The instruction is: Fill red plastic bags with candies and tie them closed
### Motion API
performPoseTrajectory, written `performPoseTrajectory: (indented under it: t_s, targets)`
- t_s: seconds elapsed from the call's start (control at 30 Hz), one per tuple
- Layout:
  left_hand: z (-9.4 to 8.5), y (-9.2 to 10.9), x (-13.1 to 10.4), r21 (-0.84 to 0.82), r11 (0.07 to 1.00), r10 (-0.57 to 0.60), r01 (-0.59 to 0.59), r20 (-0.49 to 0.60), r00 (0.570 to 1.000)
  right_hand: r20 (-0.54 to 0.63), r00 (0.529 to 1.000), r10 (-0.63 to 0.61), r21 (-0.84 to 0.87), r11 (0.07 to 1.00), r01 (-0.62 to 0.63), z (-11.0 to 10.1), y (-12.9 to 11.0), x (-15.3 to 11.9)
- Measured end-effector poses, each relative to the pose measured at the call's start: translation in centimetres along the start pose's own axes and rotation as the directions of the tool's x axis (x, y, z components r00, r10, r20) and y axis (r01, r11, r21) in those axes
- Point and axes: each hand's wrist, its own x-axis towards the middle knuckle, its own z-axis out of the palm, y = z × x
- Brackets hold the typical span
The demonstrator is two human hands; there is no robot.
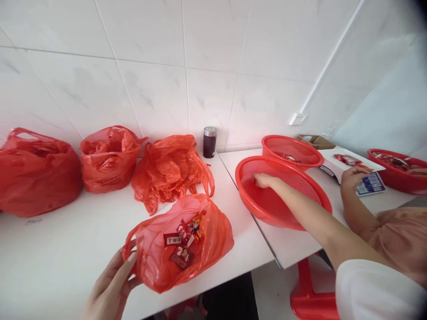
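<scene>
My left hand point(116, 278) pinches the left edge of an open red plastic bag point(216, 229) near the table's front edge. Several small wrapped packets point(182, 240) in red, brown and yellow lie inside the bag. Over to the right, my right hand point(262, 180) reaches into a large red mesh basket point(283, 195), its fingers closed at the basket's left inner side. A small bit of red shows at the fingertips, too small to name. The rest of the basket's visible inside shows bare red plastic.
Two full red bags point(38, 173) point(108, 164) and a crumpled bag pile point(171, 166) stand behind. A dark tumbler point(209, 143) is by the wall. Rightward are another basket point(290, 151), a scale with a packet point(348, 160), a co-worker's arm point(356, 209) and a filled basket point(396, 175).
</scene>
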Motion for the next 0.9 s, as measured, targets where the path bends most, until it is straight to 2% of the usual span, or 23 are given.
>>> performPoseTrajectory:
  t_s: [0.1,0.2,0.27,0.3,0.4,0.43,0.47,0.5,0.57,0.63,0.73,0.9]
  targets:
    - [-0.2,0.1,-0.1,0.045,0.998,0.038,-0.038,0.002,0.999,0.002,0.996,-0.085,0.090,0.992,0.084,-1.4,-1.8,0.0]
    - [-0.1,0.2,0.0,0.049,0.997,0.055,-0.054,-0.011,0.998,-0.044,0.970,-0.241,0.239,0.940,0.244,-2.3,-6.6,-2.2]
    - [0.3,0.4,0.2,0.026,0.998,0.064,-0.064,-0.007,0.998,-0.044,0.887,-0.461,0.386,0.811,0.440,-1.7,-10.8,-5.0]
    - [0.5,0.6,0.2,0.010,0.997,0.074,-0.073,-0.004,0.997,-0.011,0.830,-0.557,0.389,0.763,0.517,-0.9,-12.9,-6.7]
    - [1.2,1.6,0.2,-0.021,0.993,0.115,-0.115,0.005,0.993,0.141,0.661,-0.737,0.219,0.674,0.705,2.7,-17.6,-10.7]
    - [1.3,1.9,0.1,-0.020,0.991,0.129,-0.129,0.003,0.992,0.212,0.636,-0.742,0.092,0.663,0.743,3.9,-18.4,-11.5]
    - [1.2,2.2,0.0,-0.012,0.990,0.139,-0.139,-0.002,0.990,0.293,0.631,-0.718,-0.051,0.648,0.760,5.0,-18.8,-11.9]
    - [1.0,2.5,-0.2,-0.003,0.989,0.145,-0.145,-0.011,0.989,0.369,0.647,-0.668,-0.200,0.622,0.757,5.8,-18.9,-12.1]
    - [0.3,2.8,-0.4,0.012,0.989,0.151,-0.151,-0.039,0.988,0.474,0.716,-0.512,-0.451,0.558,0.697,6.8,-18.5,-11.7]
    - [-0.5,2.9,-0.6,0.014,0.990,0.141,-0.140,-0.061,0.988,0.519,0.773,-0.365,-0.585,0.508,0.633,7.1,-17.9,-11.0]
    - [-1.0,3.0,-0.4,-0.003,0.993,0.118,-0.118,-0.044,0.992,0.546,0.795,-0.265,-0.611,0.524,0.594,7.0,-17.2,-10.2]
    - [0.2,4.1,0.0,-0.066,0.986,0.157,-0.153,0.052,0.986,0.522,0.815,-0.254,-0.580,0.595,0.557,7.9,-16.8,-10.1]
